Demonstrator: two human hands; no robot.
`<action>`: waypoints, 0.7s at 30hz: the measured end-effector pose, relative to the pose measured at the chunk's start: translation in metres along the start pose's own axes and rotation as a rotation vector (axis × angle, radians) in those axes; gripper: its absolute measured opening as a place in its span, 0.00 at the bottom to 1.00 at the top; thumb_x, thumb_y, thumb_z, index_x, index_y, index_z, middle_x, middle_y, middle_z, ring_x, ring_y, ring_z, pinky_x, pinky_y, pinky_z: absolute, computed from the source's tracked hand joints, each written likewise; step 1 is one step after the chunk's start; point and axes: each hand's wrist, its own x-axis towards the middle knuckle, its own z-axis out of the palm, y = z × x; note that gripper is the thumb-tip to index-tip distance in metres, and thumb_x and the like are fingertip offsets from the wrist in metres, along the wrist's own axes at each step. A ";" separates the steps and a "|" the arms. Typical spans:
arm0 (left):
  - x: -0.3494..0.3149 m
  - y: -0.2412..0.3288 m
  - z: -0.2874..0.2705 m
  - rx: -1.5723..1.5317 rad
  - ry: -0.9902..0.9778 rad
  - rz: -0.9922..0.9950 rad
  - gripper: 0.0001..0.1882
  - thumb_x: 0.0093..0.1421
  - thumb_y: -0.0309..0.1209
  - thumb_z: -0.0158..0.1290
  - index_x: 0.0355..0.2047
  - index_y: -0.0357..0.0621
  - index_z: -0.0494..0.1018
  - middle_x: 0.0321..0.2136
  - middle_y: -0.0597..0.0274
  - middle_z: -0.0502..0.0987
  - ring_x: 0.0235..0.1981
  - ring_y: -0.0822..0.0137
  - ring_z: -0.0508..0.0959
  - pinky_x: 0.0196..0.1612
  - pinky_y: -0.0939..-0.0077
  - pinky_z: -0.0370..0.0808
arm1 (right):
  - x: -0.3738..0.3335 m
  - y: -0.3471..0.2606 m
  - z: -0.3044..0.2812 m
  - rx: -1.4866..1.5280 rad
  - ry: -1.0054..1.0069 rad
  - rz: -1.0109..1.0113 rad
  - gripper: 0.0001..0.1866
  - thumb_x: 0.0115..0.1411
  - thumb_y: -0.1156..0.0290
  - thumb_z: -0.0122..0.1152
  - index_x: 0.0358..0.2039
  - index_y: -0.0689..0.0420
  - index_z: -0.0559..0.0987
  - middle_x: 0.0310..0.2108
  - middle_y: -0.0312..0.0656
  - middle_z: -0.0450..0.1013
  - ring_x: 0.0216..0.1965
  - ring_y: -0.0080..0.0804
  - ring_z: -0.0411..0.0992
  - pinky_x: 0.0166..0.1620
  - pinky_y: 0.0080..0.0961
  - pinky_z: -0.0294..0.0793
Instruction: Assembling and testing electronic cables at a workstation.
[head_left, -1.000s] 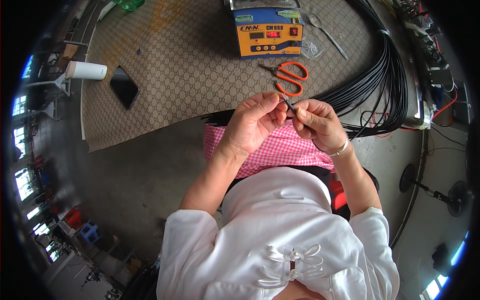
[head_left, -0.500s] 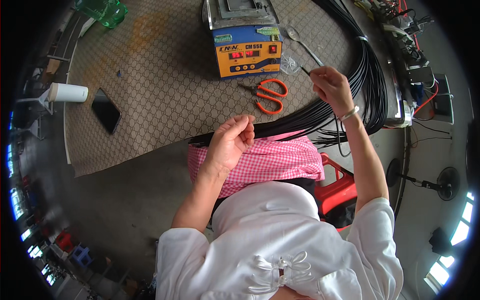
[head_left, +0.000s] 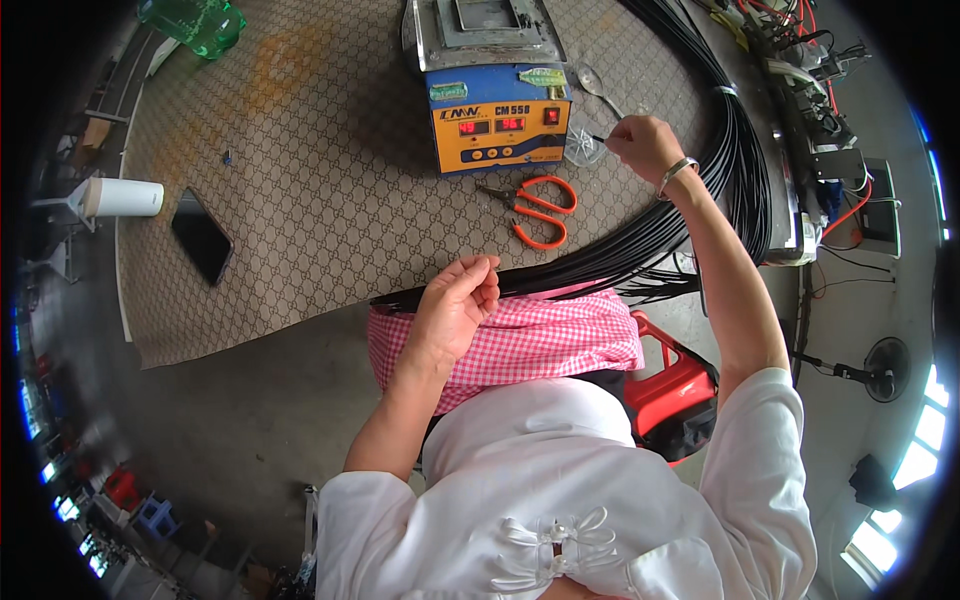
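My right hand (head_left: 643, 145) is stretched out over the table, pinching a thin black cable end beside the orange and blue box-shaped device (head_left: 496, 117), just over a small clear dish (head_left: 583, 150). My left hand (head_left: 457, 303) stays near the table's front edge with fingers curled, touching the bundle of black cables (head_left: 650, 240) that runs across my lap. Whether the left fingers grip a cable I cannot tell. Orange-handled scissors (head_left: 535, 209) lie between the two hands.
A patterned brown mat (head_left: 320, 200) covers the table. A black phone (head_left: 201, 236) and a white cylinder (head_left: 123, 197) lie at the left, a green bottle (head_left: 195, 20) at the far left. A metal spoon (head_left: 595, 82) lies by the device. Wired gear (head_left: 820, 120) crowds the right; a red stool (head_left: 675, 385) stands under me.
My hands were together at the table edge; the right hand has since reached out to the device with a cable end, while the left stayed at the bundle.
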 end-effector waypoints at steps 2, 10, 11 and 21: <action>0.000 0.000 -0.001 -0.003 0.008 -0.001 0.07 0.57 0.30 0.48 0.34 0.40 0.70 0.24 0.68 0.71 0.24 0.77 0.70 0.30 0.83 0.69 | -0.001 -0.005 -0.003 0.002 -0.028 0.023 0.11 0.48 0.67 0.54 0.27 0.61 0.78 0.19 0.45 0.73 0.21 0.32 0.73 0.30 0.26 0.72; -0.001 -0.001 -0.002 -0.009 -0.008 -0.004 0.07 0.57 0.29 0.47 0.34 0.40 0.70 0.24 0.68 0.71 0.24 0.77 0.70 0.30 0.84 0.68 | -0.013 0.003 -0.015 0.021 0.075 -0.173 0.08 0.48 0.68 0.55 0.24 0.58 0.78 0.21 0.41 0.72 0.23 0.33 0.71 0.29 0.26 0.70; 0.000 -0.001 -0.002 -0.008 -0.007 -0.005 0.07 0.57 0.29 0.47 0.34 0.40 0.70 0.24 0.68 0.71 0.24 0.77 0.70 0.30 0.84 0.68 | -0.014 0.004 -0.013 -0.048 0.133 -0.227 0.07 0.48 0.68 0.55 0.23 0.57 0.78 0.21 0.40 0.72 0.24 0.34 0.71 0.29 0.27 0.70; -0.001 0.000 -0.003 -0.030 -0.001 -0.013 0.07 0.57 0.29 0.47 0.34 0.40 0.70 0.23 0.68 0.71 0.24 0.78 0.69 0.30 0.84 0.68 | -0.004 -0.003 0.004 -0.407 0.199 -0.365 0.04 0.48 0.72 0.52 0.21 0.56 0.74 0.27 0.38 0.68 0.30 0.37 0.70 0.33 0.30 0.70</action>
